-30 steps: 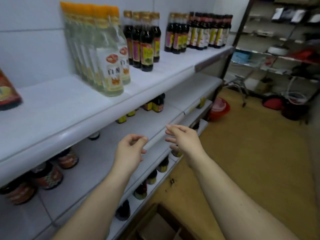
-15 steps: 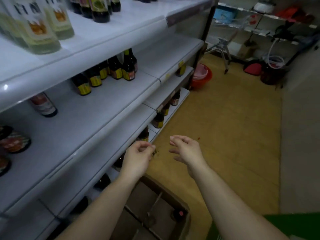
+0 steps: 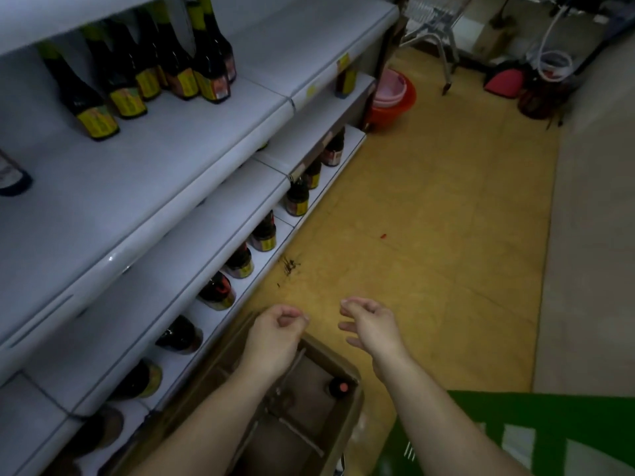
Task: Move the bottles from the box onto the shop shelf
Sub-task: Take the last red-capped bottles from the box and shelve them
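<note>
A brown cardboard box (image 3: 354,400) with inner dividers stands on the floor by the shelf foot. One dark bottle with a red cap (image 3: 338,387) stands in its far right cell. My left hand (image 3: 275,334) hovers over the box's far edge, fingers loosely curled, holding nothing. My right hand (image 3: 369,326) hangs just right of it above the floor, fingers relaxed and empty. The white shop shelf (image 3: 165,187) fills the left side, with several dark yellow-labelled bottles (image 3: 206,63) at its back.
Dark bottles (image 3: 263,233) line the bottom shelf along the yellow floor (image 3: 429,218). A red basin (image 3: 391,97) sits at the shelf's far end, a metal rack and red items behind it. A green garment (image 3: 532,438) fills the lower right.
The view has tilted down from the upper shelves to the floor and box. Both hands have dropped from shelf height to just above the box, still empty.
</note>
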`<state>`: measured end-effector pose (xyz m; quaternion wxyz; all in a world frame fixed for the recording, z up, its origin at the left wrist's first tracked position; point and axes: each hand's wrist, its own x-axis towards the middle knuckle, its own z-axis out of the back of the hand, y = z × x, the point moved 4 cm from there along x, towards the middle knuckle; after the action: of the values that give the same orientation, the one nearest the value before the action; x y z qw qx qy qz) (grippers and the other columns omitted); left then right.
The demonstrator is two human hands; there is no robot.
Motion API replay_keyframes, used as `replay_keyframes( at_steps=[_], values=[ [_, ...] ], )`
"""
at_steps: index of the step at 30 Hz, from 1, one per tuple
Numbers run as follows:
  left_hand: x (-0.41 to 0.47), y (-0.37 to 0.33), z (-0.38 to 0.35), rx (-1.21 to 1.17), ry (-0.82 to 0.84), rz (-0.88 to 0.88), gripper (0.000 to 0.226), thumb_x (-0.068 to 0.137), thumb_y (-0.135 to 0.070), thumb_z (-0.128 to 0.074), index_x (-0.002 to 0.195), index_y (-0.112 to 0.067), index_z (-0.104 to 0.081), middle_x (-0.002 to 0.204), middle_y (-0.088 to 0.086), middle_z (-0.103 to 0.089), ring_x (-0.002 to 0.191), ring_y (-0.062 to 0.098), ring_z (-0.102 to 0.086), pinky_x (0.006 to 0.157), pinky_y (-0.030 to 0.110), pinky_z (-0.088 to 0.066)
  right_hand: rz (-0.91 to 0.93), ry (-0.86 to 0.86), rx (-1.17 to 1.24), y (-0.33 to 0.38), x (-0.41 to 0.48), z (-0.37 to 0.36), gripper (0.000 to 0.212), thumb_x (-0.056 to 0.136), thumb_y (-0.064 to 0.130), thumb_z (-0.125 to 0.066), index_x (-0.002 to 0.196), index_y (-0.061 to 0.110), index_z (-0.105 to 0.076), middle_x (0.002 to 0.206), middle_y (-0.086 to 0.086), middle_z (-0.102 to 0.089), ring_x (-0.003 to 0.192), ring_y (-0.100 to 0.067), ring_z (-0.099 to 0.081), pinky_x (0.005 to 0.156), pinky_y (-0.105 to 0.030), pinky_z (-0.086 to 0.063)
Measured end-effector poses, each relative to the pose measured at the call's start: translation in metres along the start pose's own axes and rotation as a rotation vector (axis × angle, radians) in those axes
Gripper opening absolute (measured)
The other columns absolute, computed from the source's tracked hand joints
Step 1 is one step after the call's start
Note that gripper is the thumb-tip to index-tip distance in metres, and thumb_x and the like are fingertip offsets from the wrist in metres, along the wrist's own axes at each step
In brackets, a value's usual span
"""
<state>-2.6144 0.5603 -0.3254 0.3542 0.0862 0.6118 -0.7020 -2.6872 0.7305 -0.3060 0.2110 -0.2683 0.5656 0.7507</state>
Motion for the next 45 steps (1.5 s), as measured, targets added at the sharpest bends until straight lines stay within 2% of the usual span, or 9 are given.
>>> replay_keyframes(
  at_steps=[6,12,17,22,26,30,35,40,45],
  values=[
    [0.021,0.032,-0.021,0.074,0.015,0.028,0.007,0.089,-0.035,-0.075,0.093,-0.030,-0.071,0.094,-0.003,-0.071,0.087,0.019,-0.070,0.079,0.035,-0.054,-0.072,-0.023,0.002,-0.043,0.035,0.004,0.014,0.095,0.030,-0.071,0.106,0.022,-0.071,0.101,0.003,-0.075,0.090,-0.018,-0.074,0.087,-0.039,-0.058],
    [0.045,0.066,-0.047,0.100,0.067,0.042,0.004,0.092,-0.030,-0.072,0.095,-0.029,-0.070,0.093,-0.005,-0.071,0.089,0.016,-0.069,0.082,0.035,-0.055,-0.129,-0.060,0.003,-0.096,0.074,0.003,0.014,0.094,0.030,-0.072,0.105,0.022,-0.072,0.093,0.003,-0.074,0.086,-0.018,-0.074,0.070,-0.030,-0.056],
    [0.069,0.109,-0.070,0.100,0.094,0.086,0.007,0.094,-0.030,-0.071,0.099,-0.028,-0.069,0.094,-0.005,-0.069,0.087,0.015,-0.068,0.071,0.029,-0.050,-0.175,-0.058,-0.028,-0.147,0.107,0.001,0.012,0.094,0.030,-0.072,0.104,0.023,-0.071,0.096,0.004,-0.073,0.091,-0.020,-0.071,0.087,-0.043,-0.061],
    [0.097,0.167,-0.098,0.099,0.156,0.154,0.006,0.095,-0.034,-0.069,0.101,-0.033,-0.067,0.098,-0.008,-0.069,0.091,0.012,-0.067,0.070,0.026,-0.046,-0.230,-0.077,-0.040,-0.203,0.142,0.002,0.004,0.098,0.019,-0.066,0.101,0.021,-0.067,0.098,-0.002,-0.073,0.091,-0.019,-0.070,0.064,-0.021,-0.051],
    [0.117,0.219,-0.119,0.103,0.179,0.208,0.010,0.096,-0.034,-0.069,0.105,-0.031,-0.066,0.098,-0.008,-0.069,0.092,0.010,-0.066,0.071,0.024,-0.046,-0.248,-0.109,-0.094,-0.258,0.176,-0.002,0.008,0.096,0.023,-0.070,0.092,0.028,-0.066,0.093,0.004,-0.073,0.092,-0.018,-0.072,0.085,-0.039,-0.058],
    [0.135,0.269,-0.139,0.168,0.185,0.231,0.006,0.096,-0.033,-0.069,0.097,-0.034,-0.063,0.095,-0.011,-0.065,0.088,0.003,-0.061,0.066,0.020,-0.042,-0.320,-0.161,-0.093,-0.319,0.211,-0.003,0.013,0.093,0.020,-0.074,0.105,0.021,-0.069,0.100,-0.002,-0.074,0.096,-0.023,-0.073,0.091,-0.044,-0.059],
    [0.161,0.328,-0.163,0.247,0.217,0.251,0.010,0.097,-0.038,-0.065,0.096,-0.043,-0.056,0.096,-0.012,-0.064,0.088,0.001,-0.060,0.066,0.020,-0.042,-0.374,-0.192,-0.257,-0.390,0.258,-0.008,0.025,0.092,0.024,-0.075,0.115,0.020,-0.067,0.101,-0.004,-0.071,0.087,-0.024,-0.072,0.086,-0.046,-0.061],
    [0.181,0.381,-0.184,0.360,0.288,0.272,0.019,0.099,-0.045,-0.060,0.117,-0.042,-0.055,0.105,-0.019,-0.061,0.096,-0.002,-0.058,0.084,0.030,-0.054,-0.315,-0.135,-0.615,-0.442,0.289,-0.015,0.027,0.103,0.036,-0.056,0.128,0.027,-0.058,0.094,0.003,-0.065,0.077,-0.017,-0.066,0.056,-0.027,-0.049],
    [0.189,0.404,-0.196,0.415,0.321,0.273,0.031,0.097,-0.047,-0.060,0.127,-0.040,-0.054,0.104,-0.024,-0.052,0.098,-0.002,-0.057,0.090,0.033,-0.056,-0.318,-0.080,-0.808,-0.468,0.304,-0.018,0.037,0.103,0.036,-0.055,0.139,0.031,-0.051,0.087,0.010,-0.058,0.070,-0.009,-0.060,0.053,-0.022,-0.046]
  ],
)
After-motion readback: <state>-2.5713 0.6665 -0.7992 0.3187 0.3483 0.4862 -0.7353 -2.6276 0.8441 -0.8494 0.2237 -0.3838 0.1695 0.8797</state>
